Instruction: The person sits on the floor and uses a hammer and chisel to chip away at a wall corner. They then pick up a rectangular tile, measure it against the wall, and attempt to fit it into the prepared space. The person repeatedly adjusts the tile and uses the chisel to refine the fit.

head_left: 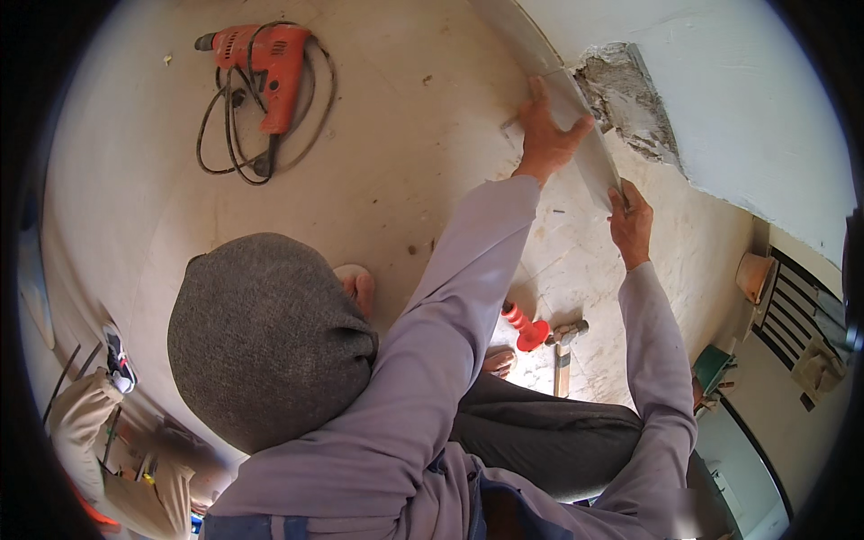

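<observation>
My left hand [549, 135] is on a pale skirting tile [594, 169] at the foot of the wall, thumb and fingers spread across it. The tile's near end is pinched in my right hand [632, 223]. Beside the tile, the white wall has a broken patch [630, 103] of bare, rough masonry. On the floor between my forearms lie a chisel with a red grip and round hand guard [533, 336] and a hammer [563, 351] with a wooden handle. My left fingertips reach close to a joint with another strip.
A red corded drill [270, 72] with its cable coiled lies on the floor at the far left. My bent knee [270, 342] blocks the lower left. Another person's beige trousers [85, 418] show at the left rim. A bucket [753, 274] stands at the right.
</observation>
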The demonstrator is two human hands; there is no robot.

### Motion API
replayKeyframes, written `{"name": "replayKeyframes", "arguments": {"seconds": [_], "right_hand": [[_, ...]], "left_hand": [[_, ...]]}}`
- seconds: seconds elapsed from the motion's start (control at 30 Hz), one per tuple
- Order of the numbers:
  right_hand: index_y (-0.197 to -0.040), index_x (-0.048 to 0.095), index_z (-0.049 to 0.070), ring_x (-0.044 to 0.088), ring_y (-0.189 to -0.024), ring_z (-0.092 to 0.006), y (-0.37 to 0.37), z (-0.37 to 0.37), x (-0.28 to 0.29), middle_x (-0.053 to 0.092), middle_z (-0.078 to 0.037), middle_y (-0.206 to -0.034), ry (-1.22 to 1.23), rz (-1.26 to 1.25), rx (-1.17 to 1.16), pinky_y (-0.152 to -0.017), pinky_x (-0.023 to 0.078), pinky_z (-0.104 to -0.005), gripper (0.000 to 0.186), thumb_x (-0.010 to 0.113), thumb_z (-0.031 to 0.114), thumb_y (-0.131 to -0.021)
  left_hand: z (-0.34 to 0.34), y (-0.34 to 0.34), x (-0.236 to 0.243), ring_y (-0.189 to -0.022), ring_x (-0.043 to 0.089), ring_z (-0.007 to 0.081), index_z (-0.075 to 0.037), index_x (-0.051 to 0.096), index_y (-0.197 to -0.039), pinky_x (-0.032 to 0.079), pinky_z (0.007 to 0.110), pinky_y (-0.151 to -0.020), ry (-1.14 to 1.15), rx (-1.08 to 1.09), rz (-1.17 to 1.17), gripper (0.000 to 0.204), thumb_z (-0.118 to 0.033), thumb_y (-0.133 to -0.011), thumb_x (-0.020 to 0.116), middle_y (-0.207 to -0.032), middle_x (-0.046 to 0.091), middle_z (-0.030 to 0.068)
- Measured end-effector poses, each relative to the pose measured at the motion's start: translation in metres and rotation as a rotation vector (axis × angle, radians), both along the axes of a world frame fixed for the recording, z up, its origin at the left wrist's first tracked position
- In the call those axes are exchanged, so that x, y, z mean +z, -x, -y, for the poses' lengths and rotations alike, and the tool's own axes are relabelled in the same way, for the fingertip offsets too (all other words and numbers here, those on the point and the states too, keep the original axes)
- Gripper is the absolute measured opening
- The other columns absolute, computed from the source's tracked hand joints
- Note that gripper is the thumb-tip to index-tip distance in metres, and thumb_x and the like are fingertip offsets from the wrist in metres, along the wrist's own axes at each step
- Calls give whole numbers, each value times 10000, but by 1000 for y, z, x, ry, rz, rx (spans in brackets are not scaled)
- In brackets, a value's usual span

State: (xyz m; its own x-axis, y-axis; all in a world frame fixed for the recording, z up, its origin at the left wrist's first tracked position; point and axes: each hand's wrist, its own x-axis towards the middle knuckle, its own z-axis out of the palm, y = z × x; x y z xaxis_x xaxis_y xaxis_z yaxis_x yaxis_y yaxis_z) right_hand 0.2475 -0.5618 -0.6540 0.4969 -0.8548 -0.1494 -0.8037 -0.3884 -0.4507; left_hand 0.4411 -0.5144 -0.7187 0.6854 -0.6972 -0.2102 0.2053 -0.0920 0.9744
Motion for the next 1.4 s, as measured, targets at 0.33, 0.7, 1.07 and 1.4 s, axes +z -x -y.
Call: {"name": "replayKeyframes", "arguments": {"seconds": [0.33,0.7,1.07,1.4], "right_hand": [[-1090,652,38,678,-835,-337,-4,6,3,676,-213,-893,17,-45,-34,-740,508,-390,253,612,191,-893],[-1101,649,35,679,-789,-340,-4,5,3,677,-215,-869,-21,-59,12,-721,516,-385,259,612,180,-890],[-1079,643,12,646,-662,-307,-7,9,15,658,-203,-786,-51,-76,56,-639,502,-372,251,591,190,-910],[-1101,647,22,680,-805,-330,0,6,7,671,-223,-885,54,-97,78,-719,511,-360,265,608,186,-896]], "left_hand": [[3,9,5,-1380,274,355,98,132,-1458,304,409,-1116,-3,77,-138,1105,-296,-696,829,-1475,213,282],[7,13,-7,-1299,325,363,112,108,-1456,399,374,-1033,-7,76,44,1134,-366,-689,793,-1491,150,315],[7,5,-2,-1424,104,391,75,73,-1474,167,394,-1164,-29,-13,33,1176,-382,-671,801,-1529,125,282],[-2,3,4,-1420,108,388,86,56,-1472,163,410,-1163,115,4,-114,1223,-361,-628,819,-1541,96,276]]}}
